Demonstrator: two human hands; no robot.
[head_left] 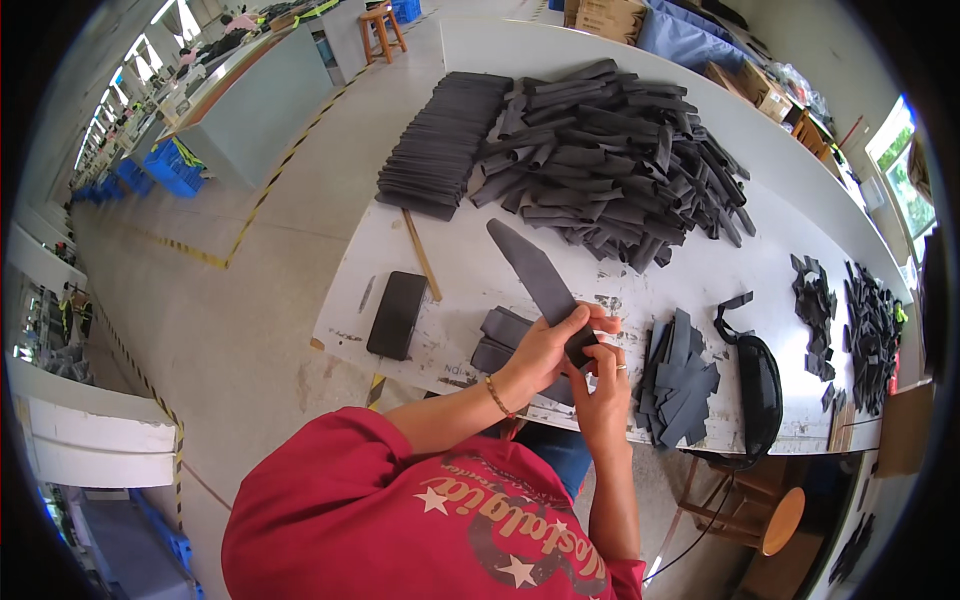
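Note:
A long dark grey fabric strip (530,265) with a slanted far end is held up over the near edge of the table. My left hand (548,352) closes on its lower part, thumb on top. At the near end of the strip, my right hand (603,388) has its fingers bent in a pinch against the cloth. Under and beside my left hand lie a few folded dark grey pieces (497,338), partly hidden by the hand and arm. To the right of my right hand is a heap of short grey fabric pieces (680,385).
A neat row of dark strips (445,145) and a large loose pile (615,150) fill the far side of the white table (350,265). A black flat case (397,315), a wooden stick (423,258) and a black mesh item (760,390) lie there too. A stool (780,522) stands at right.

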